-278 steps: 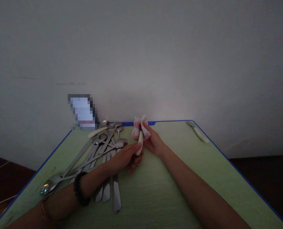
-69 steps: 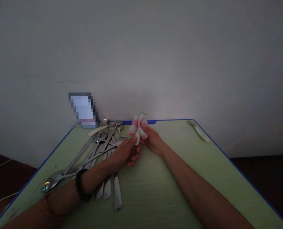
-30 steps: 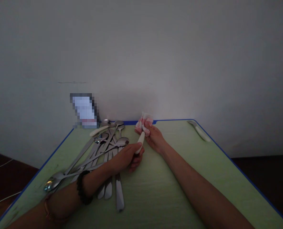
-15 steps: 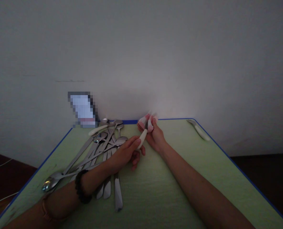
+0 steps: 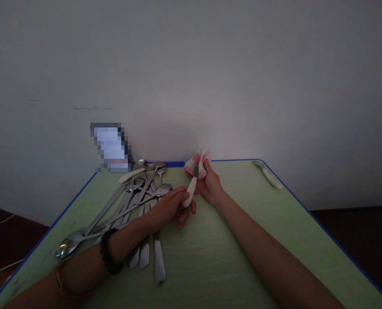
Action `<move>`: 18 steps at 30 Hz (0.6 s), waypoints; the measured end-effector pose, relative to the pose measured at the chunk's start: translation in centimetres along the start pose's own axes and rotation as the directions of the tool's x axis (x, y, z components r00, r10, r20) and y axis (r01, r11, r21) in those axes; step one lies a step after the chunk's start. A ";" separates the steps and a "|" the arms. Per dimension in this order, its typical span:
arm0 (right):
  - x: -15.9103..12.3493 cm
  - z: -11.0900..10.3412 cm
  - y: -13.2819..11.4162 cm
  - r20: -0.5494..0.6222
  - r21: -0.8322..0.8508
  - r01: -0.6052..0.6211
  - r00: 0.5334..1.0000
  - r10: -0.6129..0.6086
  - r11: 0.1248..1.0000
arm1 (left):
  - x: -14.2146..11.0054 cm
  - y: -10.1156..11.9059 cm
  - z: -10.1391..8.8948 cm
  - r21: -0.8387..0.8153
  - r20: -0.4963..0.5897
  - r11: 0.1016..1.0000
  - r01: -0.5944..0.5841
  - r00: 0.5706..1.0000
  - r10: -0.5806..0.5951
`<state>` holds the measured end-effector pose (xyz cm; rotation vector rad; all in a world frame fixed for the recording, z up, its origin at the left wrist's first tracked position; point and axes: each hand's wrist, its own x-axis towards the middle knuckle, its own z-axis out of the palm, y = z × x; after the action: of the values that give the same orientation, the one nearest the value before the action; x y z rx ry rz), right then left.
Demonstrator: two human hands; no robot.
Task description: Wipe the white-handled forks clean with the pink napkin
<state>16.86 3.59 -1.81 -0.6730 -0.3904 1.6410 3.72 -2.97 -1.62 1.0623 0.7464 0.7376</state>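
My left hand [image 5: 173,208] is closed on the white handle of a piece of cutlery [image 5: 191,192], its thumb along the handle. The metal neck runs up into a pink and white cloth [image 5: 194,163]. My right hand [image 5: 211,183] grips that cloth around the cutlery's far end, so the kind of head is hidden. Left of my hands lies a loose pile of metal spoons [image 5: 163,190] and other long-handled cutlery, partly under my left forearm. In the pile is another white-handled piece [image 5: 132,175].
On the right, a white-handled utensil [image 5: 271,177] lies close to the blue edge of the green table [image 5: 216,266]. A blurred-out screen device [image 5: 111,146] leans at the back left. A grey wall [image 5: 242,86] rises directly behind the table.
The white handle has shifted slightly down and toward me, baring more of the metal neck below the cloth. Both hands keep their grips.
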 end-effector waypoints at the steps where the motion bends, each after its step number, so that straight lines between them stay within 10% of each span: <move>1: 0.1 -0.1 0.0 0.000 0.012 0.007 1.000 -0.007 1.000 | 0.0 0.0 0.0 0.002 0.008 1.000 0.003 1.000 -0.003; 9: 0.4 -0.4 -0.3 0.017 0.021 -0.030 0.999 0.030 0.999 | -0.1 0.0 0.0 -0.003 0.024 1.000 -0.010 1.000 0.010; 18: -0.7 -0.2 0.6 0.153 -0.340 -0.031 0.984 0.088 0.940 | 0.0 -0.2 0.0 -0.009 -0.003 0.998 -0.058 0.998 0.058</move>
<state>16.56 2.78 -2.23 -0.8101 -0.7926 1.7109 3.78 -3.05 -1.85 1.0790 0.7164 0.7915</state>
